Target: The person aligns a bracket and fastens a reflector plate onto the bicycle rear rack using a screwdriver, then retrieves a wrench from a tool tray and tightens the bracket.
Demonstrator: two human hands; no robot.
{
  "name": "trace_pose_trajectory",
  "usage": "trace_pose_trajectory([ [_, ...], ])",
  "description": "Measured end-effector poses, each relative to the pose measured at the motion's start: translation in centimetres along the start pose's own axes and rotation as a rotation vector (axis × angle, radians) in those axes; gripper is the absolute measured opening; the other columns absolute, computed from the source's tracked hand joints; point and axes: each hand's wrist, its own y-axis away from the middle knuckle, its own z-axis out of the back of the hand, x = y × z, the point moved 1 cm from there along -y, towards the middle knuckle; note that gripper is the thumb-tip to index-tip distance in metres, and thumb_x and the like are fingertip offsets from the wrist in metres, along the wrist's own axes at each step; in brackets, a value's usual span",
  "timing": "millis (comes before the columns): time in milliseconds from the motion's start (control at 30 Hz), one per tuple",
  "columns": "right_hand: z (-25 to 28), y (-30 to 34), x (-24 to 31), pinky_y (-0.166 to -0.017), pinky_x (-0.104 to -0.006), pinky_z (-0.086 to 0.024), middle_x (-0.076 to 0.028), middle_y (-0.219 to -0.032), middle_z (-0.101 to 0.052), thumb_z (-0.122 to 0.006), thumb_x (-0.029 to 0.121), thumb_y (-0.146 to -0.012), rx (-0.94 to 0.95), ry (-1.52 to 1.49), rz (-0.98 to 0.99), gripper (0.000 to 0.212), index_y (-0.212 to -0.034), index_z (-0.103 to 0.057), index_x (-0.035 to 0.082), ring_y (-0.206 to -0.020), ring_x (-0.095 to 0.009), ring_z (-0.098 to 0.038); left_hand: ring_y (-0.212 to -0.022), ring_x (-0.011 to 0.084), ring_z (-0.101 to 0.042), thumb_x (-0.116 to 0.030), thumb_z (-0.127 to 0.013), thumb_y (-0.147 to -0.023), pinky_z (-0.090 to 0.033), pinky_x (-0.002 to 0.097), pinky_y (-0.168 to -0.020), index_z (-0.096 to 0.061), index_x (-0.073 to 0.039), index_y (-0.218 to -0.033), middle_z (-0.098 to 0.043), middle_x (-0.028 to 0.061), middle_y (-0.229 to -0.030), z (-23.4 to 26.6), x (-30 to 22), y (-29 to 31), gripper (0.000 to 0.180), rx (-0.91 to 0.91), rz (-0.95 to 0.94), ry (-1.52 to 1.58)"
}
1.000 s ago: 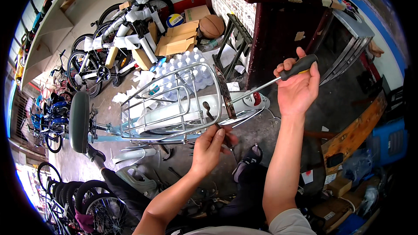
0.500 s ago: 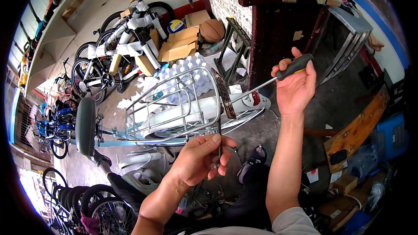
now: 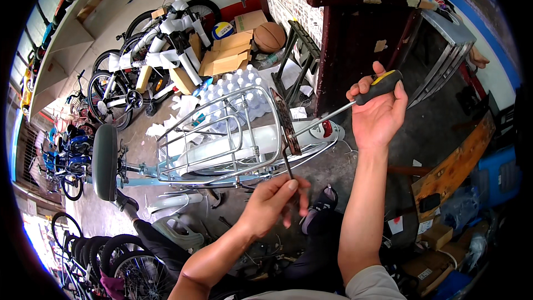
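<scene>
A light-blue bicycle [image 3: 141,181] with a silver wire rack [image 3: 239,176] stands crosswise before me. My right hand [image 3: 378,112] is closed around the black-and-yellow handle of a screwdriver [image 3: 328,116]. Its shaft reaches left to the dark, worn plate [image 3: 287,125] at the rack's end. Below that plate, my left hand [image 3: 273,203] pinches a thin dark metal rod-like tool [image 3: 287,164] between thumb and fingers. The rod's upper end meets the plate's lower part; its exact kind is unclear. Under the rack lie the white rear fender [image 3: 233,150] and a red tail light [image 3: 327,128].
Bottles in plastic wrap [image 3: 236,91] stand behind the rack. Partly wrapped bicycles [image 3: 166,58], a flat carton [image 3: 227,55] and a basketball [image 3: 270,38] are farther back. A dark red cabinet [image 3: 361,50] rises at far right, a wooden board [image 3: 458,161] nearer. Several tyres [image 3: 119,247] stand lower left.
My left hand has moved right, and the rod in it now slants up to the plate. The screwdriver handle has rolled, showing more yellow; my right hand stays nearly in place.
</scene>
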Motion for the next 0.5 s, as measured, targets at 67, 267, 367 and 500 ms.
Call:
trace_pose_trajectory([
  [67,-0.1,0.0,-0.3,-0.079,-0.0401,-0.045,-0.011,-0.084,-0.057,-0.039,0.045,-0.100,-0.001,-0.024,-0.018,0.051,-0.125,-0.054,0.003,-0.082,-0.023,-0.053,-0.086,0.0126,-0.066,-0.024,-0.041,-0.108,-0.052,0.0235,-0.056,-0.058,-0.002,-0.117,-0.068,0.0076,-0.094,0.6,2.0,-2.4,0.030,-0.083,-0.110,-0.229],
  [267,-0.6,0.3,-0.6,-0.078,-0.0375,-0.038,-0.007,-0.083,-0.052,-0.038,0.050,-0.099,0.020,-0.171,-0.098,0.054,-0.127,-0.054,0.007,-0.079,-0.022,-0.047,-0.095,0.0109,-0.065,-0.019,-0.042,-0.107,-0.055,0.0250,-0.068,-0.060,-0.007,-0.118,-0.070,0.0029,-0.101,1.1,4.7,-6.0,0.024,-0.213,-0.358,-0.378],
  [367,-0.2,0.0,-0.6,-0.077,-0.0371,-0.035,-0.006,-0.083,-0.051,-0.038,0.051,-0.098,0.058,-0.188,-0.105,0.054,-0.128,-0.054,0.009,-0.079,-0.022,-0.046,-0.083,0.0064,-0.062,-0.018,-0.049,-0.105,-0.054,0.0234,-0.064,-0.062,-0.003,-0.113,-0.071,0.0024,-0.098,1.0,5.0,-5.9,0.022,-0.250,-0.389,-0.304],
  [500,-0.3,0.1,-0.6,-0.077,-0.0376,-0.036,-0.007,-0.083,-0.051,-0.038,0.051,-0.098,0.017,-0.173,-0.099,0.055,-0.128,-0.054,0.007,-0.080,-0.023,-0.046,-0.085,0.0137,-0.066,-0.022,-0.044,-0.107,-0.054,0.0268,-0.064,-0.060,0.000,-0.115,-0.071,0.0094,-0.097,1.4,4.1,-2.4,0.028,-0.234,-0.233,-0.126],
])
